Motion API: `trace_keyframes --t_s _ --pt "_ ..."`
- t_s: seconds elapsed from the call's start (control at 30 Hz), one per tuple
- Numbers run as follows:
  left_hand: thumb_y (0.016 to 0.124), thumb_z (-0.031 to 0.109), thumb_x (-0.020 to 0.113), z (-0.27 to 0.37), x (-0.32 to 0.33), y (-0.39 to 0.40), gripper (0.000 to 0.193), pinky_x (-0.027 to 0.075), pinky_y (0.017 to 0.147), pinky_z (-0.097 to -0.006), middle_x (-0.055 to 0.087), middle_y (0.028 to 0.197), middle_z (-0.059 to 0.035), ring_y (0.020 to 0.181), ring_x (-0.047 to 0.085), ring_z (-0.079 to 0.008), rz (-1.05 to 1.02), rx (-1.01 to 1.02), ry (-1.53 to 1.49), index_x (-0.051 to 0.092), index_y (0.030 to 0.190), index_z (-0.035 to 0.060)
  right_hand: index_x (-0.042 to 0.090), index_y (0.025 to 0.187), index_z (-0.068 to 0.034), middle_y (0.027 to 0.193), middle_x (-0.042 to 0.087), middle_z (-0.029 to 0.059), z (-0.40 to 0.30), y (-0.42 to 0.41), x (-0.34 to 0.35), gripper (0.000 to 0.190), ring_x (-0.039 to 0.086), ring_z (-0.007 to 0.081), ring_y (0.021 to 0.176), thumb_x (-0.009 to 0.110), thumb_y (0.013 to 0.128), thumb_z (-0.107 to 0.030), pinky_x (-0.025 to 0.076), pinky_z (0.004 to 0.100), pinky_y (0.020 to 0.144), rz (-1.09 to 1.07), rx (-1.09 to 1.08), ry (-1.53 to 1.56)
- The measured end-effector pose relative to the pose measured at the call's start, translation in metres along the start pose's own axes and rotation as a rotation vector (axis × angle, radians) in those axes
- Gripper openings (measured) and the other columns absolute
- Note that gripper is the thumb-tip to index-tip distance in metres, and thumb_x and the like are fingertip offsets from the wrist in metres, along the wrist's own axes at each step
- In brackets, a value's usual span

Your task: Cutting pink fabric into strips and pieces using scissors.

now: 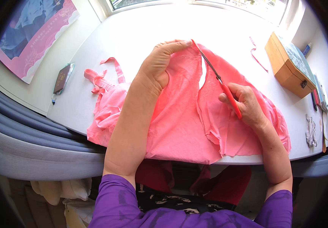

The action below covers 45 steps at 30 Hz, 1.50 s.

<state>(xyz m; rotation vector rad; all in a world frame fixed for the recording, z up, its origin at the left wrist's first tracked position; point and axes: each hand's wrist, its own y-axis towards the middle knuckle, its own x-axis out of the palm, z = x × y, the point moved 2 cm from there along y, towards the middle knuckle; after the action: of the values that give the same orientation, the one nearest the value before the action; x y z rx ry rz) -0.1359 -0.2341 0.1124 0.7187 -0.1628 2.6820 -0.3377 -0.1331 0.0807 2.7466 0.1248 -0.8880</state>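
A large pink cloth garment (178,122) lies over the front of the white table, part of it hanging at the edge. My left hand (161,61) pinches its far edge between thumb and fingers and lifts it. In my right hand (246,102) is a pair of scissors (230,99) with red handles. The blades point away and to the left, against the fabric just below my left thumb. From the blades a long slit runs towards me, parting the cloth. Gathered trim and a strap (118,69) show at the garment's left end.
A wooden box (289,68) with a metal clasp stands at the right, beside pens (317,97) and a crumpled pale fabric band (310,131). A thin pink strip (255,54) lies behind. At the left are a dark booklet (62,78) and a poster (35,34) bearing writing.
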Motion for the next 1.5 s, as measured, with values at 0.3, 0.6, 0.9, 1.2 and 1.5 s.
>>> trace_keyframes --t_s 0.3,0.6,0.9,1.2,1.5 --pt "0.072 0.007 0.073 -0.002 -0.001 0.002 0.015 0.05 0.076 -0.0225 0.066 0.086 -0.0052 0.08 0.063 -0.0123 -0.046 0.007 0.044 0.067 0.086 0.0035 0.049 0.068 -0.001 0.057 0.036 -0.0003 0.0 -0.002 0.001 0.04 0.033 0.0078 0.056 0.067 0.086 -0.032 0.028 0.0295 0.048 -0.06 0.073 0.115" --pt "0.078 0.008 0.067 -0.006 0.004 0.002 0.009 0.05 0.071 -0.0197 0.066 0.083 -0.005 0.076 0.063 -0.0104 -0.131 0.023 0.137 0.066 0.085 0.0027 0.05 0.07 -0.001 0.058 0.038 -0.0006 -0.001 -0.002 0.001 0.04 0.036 0.0079 0.056 0.065 0.086 -0.034 0.029 0.029 0.049 -0.066 0.06 0.113" --pt "0.079 0.008 0.067 -0.006 0.005 0.001 0.009 0.05 0.07 -0.0199 0.067 0.083 -0.0045 0.074 0.064 -0.0099 -0.135 0.032 0.139 0.066 0.086 0.0031 0.05 0.066 -0.005 0.057 0.038 -0.0054 -0.002 -0.003 0.0 0.04 0.034 0.0038 0.053 0.064 0.088 -0.035 0.028 0.0241 0.045 -0.052 0.075 0.279" --pt "0.078 0.007 0.067 -0.002 0.003 0.001 0.011 0.05 0.068 -0.0189 0.067 0.081 -0.0045 0.071 0.064 -0.0091 -0.145 0.055 0.174 0.066 0.088 0.0018 0.049 0.063 -0.005 0.056 0.038 -0.0072 -0.014 -0.004 -0.006 0.039 0.035 0.0022 0.052 0.066 0.088 -0.03 0.028 0.0226 0.044 -0.037 0.109 0.191" --pt "0.076 0.003 0.067 -0.004 0.007 0.001 0.013 0.052 0.066 -0.0207 0.066 0.081 -0.0059 0.071 0.065 -0.0099 -0.164 0.05 0.21 0.063 0.089 0.0013 0.051 0.068 -0.007 0.059 0.039 -0.0079 -0.007 -0.004 -0.003 0.038 0.038 0.0018 0.052 0.064 0.089 -0.036 0.03 0.0213 0.045 -0.106 0.101 0.255"
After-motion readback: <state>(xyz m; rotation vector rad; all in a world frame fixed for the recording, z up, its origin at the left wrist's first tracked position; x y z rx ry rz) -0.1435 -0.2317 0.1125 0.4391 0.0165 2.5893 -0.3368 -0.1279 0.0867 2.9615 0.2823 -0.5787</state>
